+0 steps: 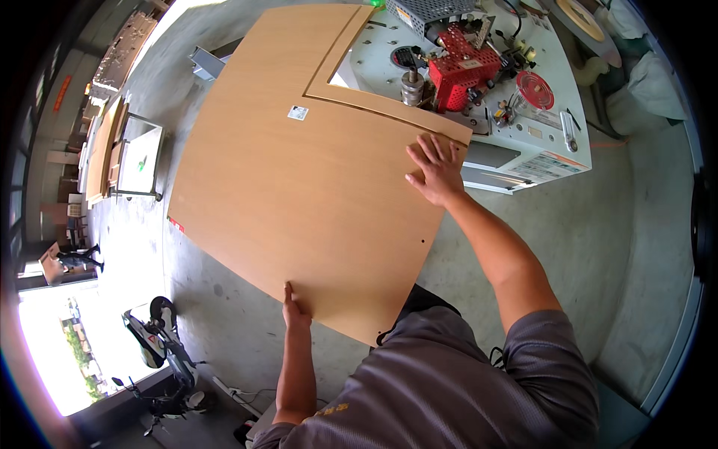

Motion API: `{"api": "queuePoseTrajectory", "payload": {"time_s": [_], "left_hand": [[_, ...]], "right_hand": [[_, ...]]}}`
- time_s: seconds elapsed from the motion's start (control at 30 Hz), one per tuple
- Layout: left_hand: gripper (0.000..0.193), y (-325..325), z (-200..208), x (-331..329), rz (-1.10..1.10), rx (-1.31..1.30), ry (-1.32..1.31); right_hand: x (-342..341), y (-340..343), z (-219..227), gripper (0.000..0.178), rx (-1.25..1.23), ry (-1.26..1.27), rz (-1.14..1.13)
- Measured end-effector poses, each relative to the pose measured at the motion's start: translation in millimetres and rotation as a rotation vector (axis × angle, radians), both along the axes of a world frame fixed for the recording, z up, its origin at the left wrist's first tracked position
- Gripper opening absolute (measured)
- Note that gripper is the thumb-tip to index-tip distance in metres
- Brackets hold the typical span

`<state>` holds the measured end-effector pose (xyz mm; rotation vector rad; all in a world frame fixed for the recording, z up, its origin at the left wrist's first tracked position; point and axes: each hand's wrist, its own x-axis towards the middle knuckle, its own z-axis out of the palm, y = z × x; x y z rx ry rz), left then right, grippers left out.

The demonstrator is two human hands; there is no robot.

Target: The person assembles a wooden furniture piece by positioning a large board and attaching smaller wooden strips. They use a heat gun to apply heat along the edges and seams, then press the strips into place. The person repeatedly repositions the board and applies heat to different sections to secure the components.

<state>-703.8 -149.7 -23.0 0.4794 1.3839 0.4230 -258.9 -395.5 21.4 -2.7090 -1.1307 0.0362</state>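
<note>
A large tan wooden panel (299, 179) with a rectangular notch cut out of its far right corner lies over a white machine table (523, 142). My left hand (294, 308) grips the panel's near edge, thumb on top. My right hand (437, 168) rests flat on the panel's right corner, fingers spread, next to the machine. A small white sticker (298, 113) sits on the panel near the notch.
On the machine table stand a red perforated housing (465, 66), a metal roller post (412, 87) and a red round knob (535, 90). Stacked boards (105, 150) lie at the left. A scooter (161, 340) is parked at the lower left on the concrete floor.
</note>
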Motion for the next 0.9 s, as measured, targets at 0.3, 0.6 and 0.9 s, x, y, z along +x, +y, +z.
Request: {"api": "queuePoseTrajectory", "payload": {"time_s": [0.3,0.6,0.9], "left_hand": [[0.065,6,18,15,-0.003,0.004,0.046],[0.067,9,14,7,-0.02,0.013,0.048],[0.066,3,4,-3,0.006,0.027,0.035]], "right_hand": [[0,9,-2,0.068,0.055,-0.006,0.002],[2,17,1,0.068,0.016,0.04,0.024],[12,29,-1,0.076,-0.07,-0.007,0.034]]}}
